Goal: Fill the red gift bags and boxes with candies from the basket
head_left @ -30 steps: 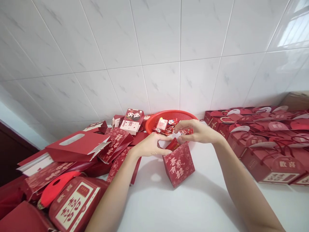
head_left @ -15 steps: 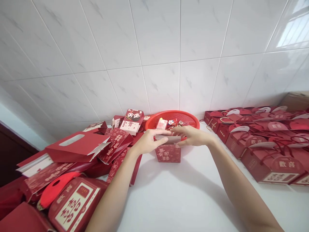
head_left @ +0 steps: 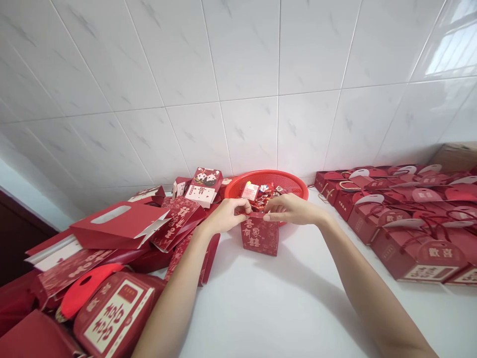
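Note:
A small red box (head_left: 260, 237) with gold characters stands on the white table (head_left: 276, 308), its top edges drawn together. My left hand (head_left: 230, 215) pinches the box's upper left edge between thumb and fingers. At the upper right, my right hand (head_left: 290, 209) has its thumb and fingers closed on the top edge. Just behind the hands sits a red plastic basket (head_left: 298, 186) holding small wrapped packets. The inside of the box is hidden.
Flat and folded red boxes (head_left: 119, 223) are heaped at the left. Rows of red gift boxes (head_left: 406, 248) with cord handles stand at the right. A tiled wall (head_left: 246, 129) rises behind, and a brown carton (head_left: 456, 156) is at the far right.
The box's open top has been drawn shut, and the box now stands slightly turned. Both hands have closed onto its upper edge.

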A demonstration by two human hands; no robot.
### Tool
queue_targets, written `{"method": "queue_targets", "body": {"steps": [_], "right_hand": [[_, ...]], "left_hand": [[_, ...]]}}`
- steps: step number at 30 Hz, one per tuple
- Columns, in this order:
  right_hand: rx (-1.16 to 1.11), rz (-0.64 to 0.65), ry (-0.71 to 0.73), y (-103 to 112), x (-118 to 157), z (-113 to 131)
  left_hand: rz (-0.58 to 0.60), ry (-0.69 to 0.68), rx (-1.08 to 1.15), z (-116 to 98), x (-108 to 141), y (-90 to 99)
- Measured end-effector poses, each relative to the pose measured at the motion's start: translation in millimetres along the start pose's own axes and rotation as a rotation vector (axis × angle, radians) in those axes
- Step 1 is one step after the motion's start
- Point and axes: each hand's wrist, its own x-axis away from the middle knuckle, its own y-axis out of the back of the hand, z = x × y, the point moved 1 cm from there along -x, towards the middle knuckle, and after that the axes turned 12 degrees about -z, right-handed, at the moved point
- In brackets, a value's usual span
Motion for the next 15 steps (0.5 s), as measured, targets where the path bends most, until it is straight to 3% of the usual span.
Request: {"method": "queue_targets", "body": {"steps": [6,9,15], "right_hand": [[0.214,-0.032,-0.031,-12.2,-5.4,-1.7],[0.268,-0.041,-0.039,-17.5,-8.8,-5.5],[0.020,-0.131,0.035,-23.0,0.5,-13.5]], "left_hand": [[0.095,-0.004,-0.040,-3.9,1.9,3.5],[0.066,0.000,-0.041,-3.0,0.7,2.2],[0.031,0.015,-0.033,-0.2,-1.9,-1.9]]}}
